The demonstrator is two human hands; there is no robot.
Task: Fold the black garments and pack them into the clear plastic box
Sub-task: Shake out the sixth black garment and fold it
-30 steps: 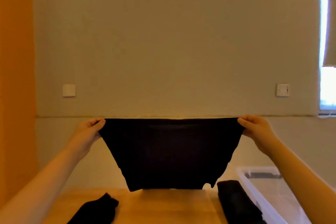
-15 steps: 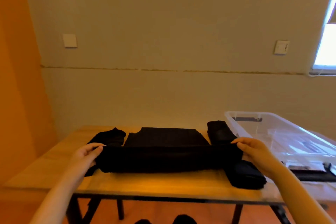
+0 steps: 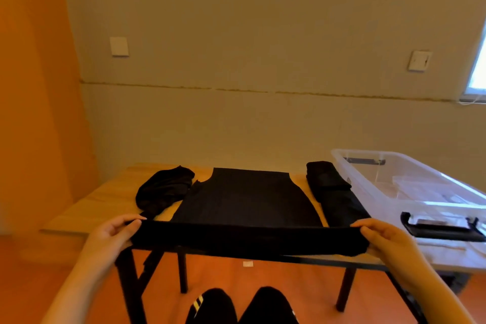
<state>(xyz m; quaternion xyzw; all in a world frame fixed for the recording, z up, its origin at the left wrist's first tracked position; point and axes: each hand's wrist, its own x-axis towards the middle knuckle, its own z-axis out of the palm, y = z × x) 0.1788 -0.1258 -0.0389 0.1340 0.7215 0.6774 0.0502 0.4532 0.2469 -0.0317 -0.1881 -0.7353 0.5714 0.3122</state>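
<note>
The near edge of the counter (image 3: 86,208) is covered by the black garment (image 3: 247,202) draped over it, and the fabric is so dark that its folds barely read. The clear plastic box (image 3: 410,192) runs out of frame on the right, past the right hand (image 3: 386,237); something pale sits inside, too faint to identify. Only the knees show at the bottom. Left hand (image 3: 115,231) pinches the garment's near left corner, thumb on top, fingers curled underneath. Right hand mirrors it, gripping the near right corner, fingers wrapped over the edge. Both forearms reach forward and slightly inward, with the near hem stretched taut between the hands. The garment lies flat on the counter ahead of the hands. Beyond the left hand sits a crumpled black bundle (image 3: 164,188); beyond the right hand lies a folded black piece (image 3: 334,192), right beside the box. A black box handle (image 3: 441,229) sits just right of the right hand.
</note>
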